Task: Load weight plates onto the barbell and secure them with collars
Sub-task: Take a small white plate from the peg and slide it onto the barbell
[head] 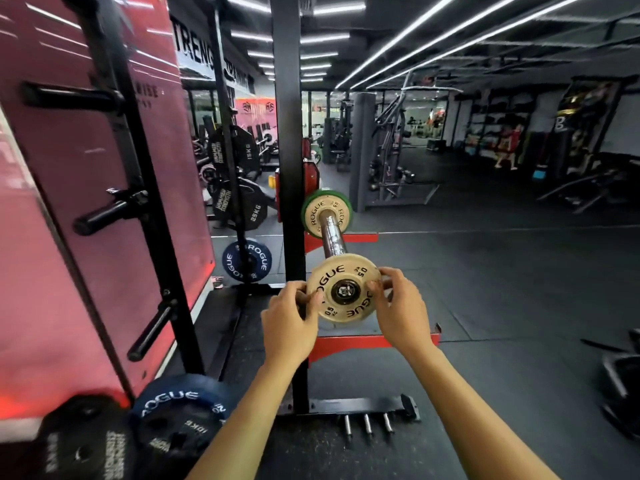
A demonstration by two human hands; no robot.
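- While I stand at the end of the barbell sleeve, my two bare forearms reach forward from the bottom of the view toward its tip.
- Nearest me on the floor at lower left, a blue Rogue plate leans over a black 10 kg plate, with another black plate beside them.
- Just ahead on the floor, three short metal pegs stick out from the rack's base bar.
- My left hand grasps the left edge of the white Rogue 0.5 kg change plate, fingers curled over its face.
- My right hand grasps the plate's right edge, fingers wrapped around the rim.
- The plate faces me, its centre hole sitting right at the end of the sleeve; I cannot tell how far onto the sleeve it sits.
- Below it, a red spotter arm juts to the right from the black rack upright.
- Further along the steel sleeve, a green-rimmed Rogue change plate sits already loaded, well apart from the white one.
- Left of the upright, another blue Rogue plate rests low on the rack.
- Beyond it hang black plates marked 25 kg and 15 kg.
- On my left, empty black storage pegs stick out from a post in front of a red wall panel.
- Far off, dim gym machines stand on dark flooring under strip lights.
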